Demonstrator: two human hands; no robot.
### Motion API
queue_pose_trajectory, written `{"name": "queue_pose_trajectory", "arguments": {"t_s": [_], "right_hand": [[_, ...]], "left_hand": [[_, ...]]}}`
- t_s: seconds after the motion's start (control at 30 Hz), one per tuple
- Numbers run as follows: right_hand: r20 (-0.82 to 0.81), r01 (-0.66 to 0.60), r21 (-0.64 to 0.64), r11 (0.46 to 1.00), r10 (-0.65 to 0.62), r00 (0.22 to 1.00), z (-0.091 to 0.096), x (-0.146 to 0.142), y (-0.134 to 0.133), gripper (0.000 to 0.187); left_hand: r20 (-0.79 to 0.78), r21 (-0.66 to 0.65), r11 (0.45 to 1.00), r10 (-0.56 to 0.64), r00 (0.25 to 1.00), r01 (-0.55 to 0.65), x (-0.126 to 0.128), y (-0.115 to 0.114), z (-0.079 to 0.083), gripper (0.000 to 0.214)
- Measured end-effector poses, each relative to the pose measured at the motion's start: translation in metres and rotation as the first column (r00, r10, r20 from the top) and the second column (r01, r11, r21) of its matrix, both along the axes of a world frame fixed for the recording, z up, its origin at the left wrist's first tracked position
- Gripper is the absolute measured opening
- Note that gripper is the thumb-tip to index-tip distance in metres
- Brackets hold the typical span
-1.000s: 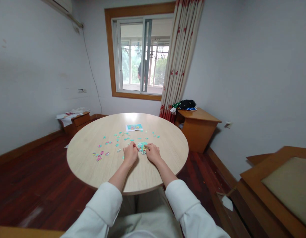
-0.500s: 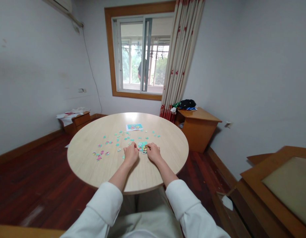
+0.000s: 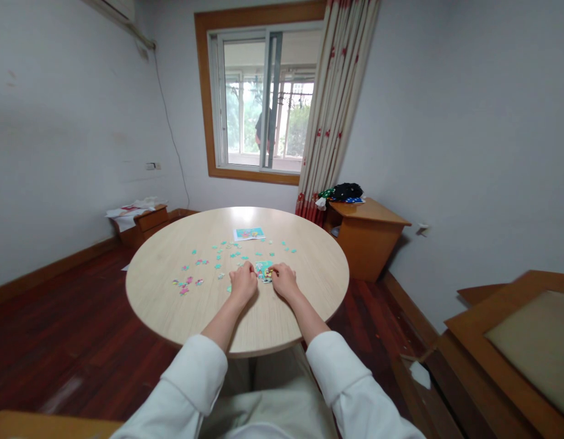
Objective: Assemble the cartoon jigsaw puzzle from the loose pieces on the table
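Observation:
A joined section of jigsaw puzzle [image 3: 264, 266], mostly turquoise with yellow and dark bits, lies flat on the round table. My left hand [image 3: 243, 281] is at its left edge, fingers curled and closed against it. From the other side my right hand [image 3: 284, 279] pinches the right edge near a yellow patch. The fingertips partly cover the puzzle's sides. Loose turquoise puzzle pieces [image 3: 218, 266] are scattered left of and beyond the hands. Several pink and multicoloured pieces [image 3: 185, 291] lie farther left. A printed picture sheet [image 3: 249, 234] rests behind the puzzle.
The round pale table [image 3: 304, 317] stands before me. At the back right is a wooden cabinet [image 3: 373, 238] with dark cloth [image 3: 347, 192] on top. A low wooden drawer unit [image 3: 152, 219] sits back left. A person [image 3: 264, 129] shows beyond the window.
The whole view has shifted very slightly. Both hands stay at the puzzle's edges, with no clear movement of the pieces.

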State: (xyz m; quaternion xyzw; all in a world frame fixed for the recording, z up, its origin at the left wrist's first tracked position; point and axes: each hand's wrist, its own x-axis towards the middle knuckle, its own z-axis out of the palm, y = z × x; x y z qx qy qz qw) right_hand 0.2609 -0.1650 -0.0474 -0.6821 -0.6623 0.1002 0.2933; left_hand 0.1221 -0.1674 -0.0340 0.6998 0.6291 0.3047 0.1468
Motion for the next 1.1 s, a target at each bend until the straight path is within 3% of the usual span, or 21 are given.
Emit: {"name": "queue_pose_trajectory", "arguments": {"t_s": [0.17,0.3,0.4,0.5,0.73,1.1], "right_hand": [[-0.014,-0.001,0.007,1.000,0.001,1.000,-0.001,0.001,0.001,0.030],[-0.024,-0.010,0.010,1.000,0.010,1.000,-0.002,0.002,0.001,0.031],[-0.029,-0.011,0.007,1.000,0.011,1.000,-0.002,0.002,0.002,0.031],[-0.028,-0.006,-0.001,1.000,0.006,1.000,-0.002,0.002,0.003,0.031],[-0.031,0.001,-0.001,1.000,-0.001,1.000,-0.003,0.002,0.004,0.030],[-0.030,0.002,0.018,1.000,-0.001,1.000,-0.004,0.004,0.004,0.029]], "left_hand": [[-0.032,0.051,0.993,0.109,0.993,-0.108,-0.010,0.004,0.009,0.020],[0.055,0.125,0.960,0.244,0.968,-0.249,-0.047,0.017,0.017,0.024],[-0.027,0.068,0.955,0.290,0.957,-0.288,-0.078,0.025,0.016,0.022],[-0.150,-0.038,0.966,0.247,0.957,-0.255,-0.096,0.028,0.011,0.021],[-0.315,-0.104,0.977,0.147,0.938,-0.188,-0.092,0.028,0.004,0.018],[-0.284,-0.089,0.987,0.101,0.953,-0.132,-0.092,0.035,-0.004,0.014]]}}
